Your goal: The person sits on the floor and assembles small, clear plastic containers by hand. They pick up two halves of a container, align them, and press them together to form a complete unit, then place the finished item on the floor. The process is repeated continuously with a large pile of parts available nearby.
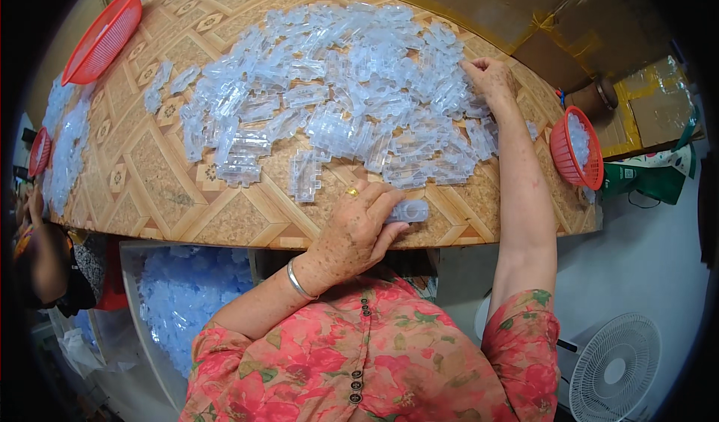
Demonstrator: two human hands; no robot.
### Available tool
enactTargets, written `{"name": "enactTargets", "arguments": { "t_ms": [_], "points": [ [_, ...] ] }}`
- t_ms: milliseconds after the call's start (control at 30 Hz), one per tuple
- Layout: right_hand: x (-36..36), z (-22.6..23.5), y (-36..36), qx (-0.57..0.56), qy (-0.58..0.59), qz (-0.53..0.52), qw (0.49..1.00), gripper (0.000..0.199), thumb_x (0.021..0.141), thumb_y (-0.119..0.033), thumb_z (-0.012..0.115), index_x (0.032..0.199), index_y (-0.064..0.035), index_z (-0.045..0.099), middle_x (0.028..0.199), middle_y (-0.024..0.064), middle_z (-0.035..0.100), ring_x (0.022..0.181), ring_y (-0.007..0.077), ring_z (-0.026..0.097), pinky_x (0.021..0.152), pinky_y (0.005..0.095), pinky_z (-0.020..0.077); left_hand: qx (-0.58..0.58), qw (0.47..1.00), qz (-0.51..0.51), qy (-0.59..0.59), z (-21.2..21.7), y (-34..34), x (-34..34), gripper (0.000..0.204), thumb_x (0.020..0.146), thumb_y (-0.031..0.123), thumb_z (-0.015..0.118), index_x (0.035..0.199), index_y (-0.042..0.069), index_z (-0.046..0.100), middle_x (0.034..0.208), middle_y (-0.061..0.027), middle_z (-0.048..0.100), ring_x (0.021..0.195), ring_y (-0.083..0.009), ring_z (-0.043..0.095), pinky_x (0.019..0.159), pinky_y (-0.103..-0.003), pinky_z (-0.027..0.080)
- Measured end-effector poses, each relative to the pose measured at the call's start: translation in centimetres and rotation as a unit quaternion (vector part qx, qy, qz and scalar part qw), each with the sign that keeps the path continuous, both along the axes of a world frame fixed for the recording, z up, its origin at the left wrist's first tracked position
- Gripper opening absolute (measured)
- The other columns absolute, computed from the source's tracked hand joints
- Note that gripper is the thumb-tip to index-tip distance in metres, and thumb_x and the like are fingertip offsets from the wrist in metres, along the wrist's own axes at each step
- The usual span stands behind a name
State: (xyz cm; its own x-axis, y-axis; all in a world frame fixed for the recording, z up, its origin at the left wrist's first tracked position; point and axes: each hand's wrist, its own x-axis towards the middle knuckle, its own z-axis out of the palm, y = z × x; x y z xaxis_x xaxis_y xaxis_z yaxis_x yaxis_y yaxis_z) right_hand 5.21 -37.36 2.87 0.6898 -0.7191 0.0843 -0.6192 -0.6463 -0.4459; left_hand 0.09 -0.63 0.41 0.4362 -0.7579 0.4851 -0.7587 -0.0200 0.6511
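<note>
Close to the table's front edge, my left hand [358, 223] is closed around a clear plastic piece [409, 211], whose end sticks out past the thumb and fingers. My right hand [490, 81] reaches to the right border of a wide pile of clear plastic pieces [367, 70]. Its thumb and fingertips are drawn together against the pile, and what they pinch is too small to make out. Between the pile and my left hand lies a small notched clear piece [305, 175], apart from most of the others.
Right of my right arm stands a red basket [577, 149] holding clear pieces. Another red basket [105, 36] is at the far left. Cardboard [464, 2] borders the table's far side. Below left is a bin of bluish pieces [191, 295]; a white fan [616, 369] stands lower right. Another person's arm [46, 261] shows at left.
</note>
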Motion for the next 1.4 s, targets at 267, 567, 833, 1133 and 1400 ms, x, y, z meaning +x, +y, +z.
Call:
{"name": "enactTargets", "arguments": {
  "t_ms": [267,567,833,1133,1400],
  "points": [
    [-0.9,0.4,0.0,-0.063,-0.071,-0.004,0.995,0.033,0.078,-0.034,0.074,0.098,-0.0087,0.076,0.092,0.0078,0.075,0.090,0.0225,0.071,0.083,0.0376,0.0540,-0.016,1.000,0.004,-0.002,0.2,-0.5,-0.1,0.036,0.080,0.009,0.076,0.113,0.002,0.062,0.099,-0.0166,0.063,0.091,-0.0374,0.060,0.078,-0.044,0.048],
    [-16.8,4.0,13.1,-0.017,-0.109,0.177,0.978,0.019,0.081,-0.007,0.067,0.099,-0.0018,0.070,0.084,0.0102,0.065,0.080,0.0255,0.065,0.075,0.0358,0.0518,-0.018,0.999,0.005,-0.032,-0.2,-0.3,-0.1,0.036,0.080,0.010,0.075,0.112,0.002,0.063,0.101,-0.0182,0.063,0.092,-0.0380,0.061,0.081,-0.044,0.048],
    [-20.8,0.5,16.4,-0.156,-0.008,0.212,0.965,0.024,0.083,-0.002,0.065,0.107,0.0000,0.066,0.100,0.0173,0.063,0.099,0.0358,0.061,0.088,0.0448,0.0491,-0.023,0.999,0.016,-0.024,-0.7,-0.2,-0.1,0.039,0.077,0.012,0.079,0.111,0.001,0.064,0.103,-0.0174,0.065,0.093,-0.0353,0.063,0.080,-0.041,0.050],
    [-20.5,1.0,16.4,-0.038,-0.023,0.183,0.982,0.024,0.085,-0.004,0.068,0.108,0.0003,0.068,0.097,0.0154,0.063,0.093,0.0326,0.063,0.081,0.0413,0.0504,-0.043,0.999,0.022,-0.007,-0.8,-0.1,0.1,0.041,0.074,0.013,0.081,0.110,0.002,0.065,0.102,-0.0156,0.066,0.092,-0.0345,0.063,0.081,-0.041,0.051],
    [-18.6,1.3,20.1,0.001,-0.221,0.278,0.935,0.025,0.081,-0.002,0.073,0.106,-0.0022,0.070,0.104,0.0116,0.066,0.095,0.0292,0.064,0.081,0.0380,0.0507,-0.061,0.998,0.020,-0.001,-1.4,0.0,0.1,0.040,0.074,0.012,0.080,0.110,0.004,0.066,0.100,-0.0141,0.066,0.090,-0.0330,0.063,0.078,-0.039,0.051]
  ]
}}
